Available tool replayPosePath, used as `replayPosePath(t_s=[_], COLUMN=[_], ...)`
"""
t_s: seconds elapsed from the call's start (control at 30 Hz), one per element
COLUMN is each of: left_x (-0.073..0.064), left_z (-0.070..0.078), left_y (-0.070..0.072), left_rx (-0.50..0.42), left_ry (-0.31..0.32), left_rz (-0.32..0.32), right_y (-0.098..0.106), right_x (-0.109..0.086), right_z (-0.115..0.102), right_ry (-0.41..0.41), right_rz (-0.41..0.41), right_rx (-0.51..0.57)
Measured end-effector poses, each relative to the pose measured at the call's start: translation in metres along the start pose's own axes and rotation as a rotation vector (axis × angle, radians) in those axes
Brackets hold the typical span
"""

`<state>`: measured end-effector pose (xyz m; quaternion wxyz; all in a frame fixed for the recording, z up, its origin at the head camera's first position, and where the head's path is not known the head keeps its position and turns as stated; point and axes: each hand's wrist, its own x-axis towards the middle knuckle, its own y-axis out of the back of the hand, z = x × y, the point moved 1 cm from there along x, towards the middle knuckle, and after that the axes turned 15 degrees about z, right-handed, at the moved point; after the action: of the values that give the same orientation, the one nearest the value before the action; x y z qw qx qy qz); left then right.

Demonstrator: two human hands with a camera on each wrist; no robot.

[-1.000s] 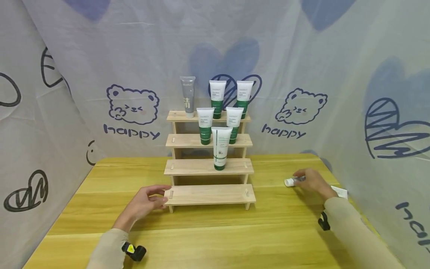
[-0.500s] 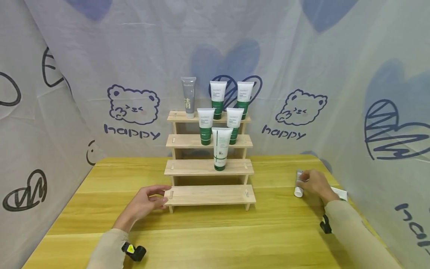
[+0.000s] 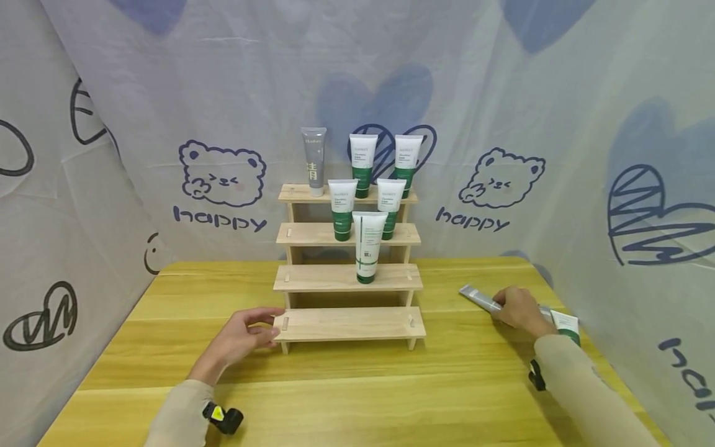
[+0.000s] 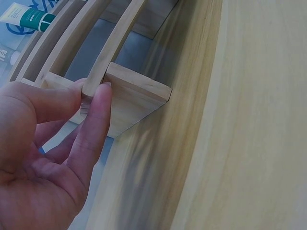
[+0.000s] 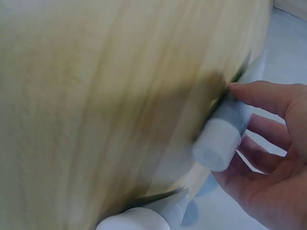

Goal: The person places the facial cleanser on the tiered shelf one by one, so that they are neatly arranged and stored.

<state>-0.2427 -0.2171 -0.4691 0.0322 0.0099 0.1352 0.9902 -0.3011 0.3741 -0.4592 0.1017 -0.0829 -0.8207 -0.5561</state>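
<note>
A stepped wooden display rack (image 3: pixel 349 324) stands mid-table. At the left end of its lowest board, my left hand (image 3: pixel 242 338) pinches the wood between thumb and finger, as the left wrist view shows (image 4: pixel 62 129). Off to the right, my right hand (image 3: pixel 519 308) grips a grey squeeze tube (image 3: pixel 479 299) low over the table. Its flat end points left and away from me. The right wrist view shows the tube's white cap (image 5: pixel 217 145) near the palm and fingers (image 5: pixel 268 98) on its body.
Upper steps hold a grey tube (image 3: pixel 315 161), several white-and-green tubes (image 3: pixel 342 211) and a mostly white tube (image 3: pixel 368 248). Beside my right wrist lie a white-and-green tube (image 3: pixel 566 326) and a partly hidden grey one (image 3: pixel 544 311). Printed cloth (image 3: pixel 223 93) encloses the table.
My right hand has turned the grey tube: its white cap pointed left, then toward me, and now the flat end points left. The left hand has stayed put.
</note>
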Motion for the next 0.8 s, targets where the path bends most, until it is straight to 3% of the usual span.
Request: replayPosePath(t_s=[0.33, 0.6, 0.8], left_x=[0.001, 0.001, 0.002], left_z=[0.002, 0.0, -0.001], left_y=[-0.001, 0.0, 0.002], left_rx=[-0.007, -0.008, -0.005], left_ry=[-0.014, -0.006, -0.009], left_rz=[-0.02, -0.023, -0.019], right_y=[0.001, 0.016, 0.03], right_x=[-0.001, 0.002, 0.007], right_z=[-0.002, -0.01, -0.021], right_ry=[-0.022, -0.109, -0.132], right_rz=[-0.021, -0.047, -0.054], right_rx=[0.022, 0.219, 0.31])
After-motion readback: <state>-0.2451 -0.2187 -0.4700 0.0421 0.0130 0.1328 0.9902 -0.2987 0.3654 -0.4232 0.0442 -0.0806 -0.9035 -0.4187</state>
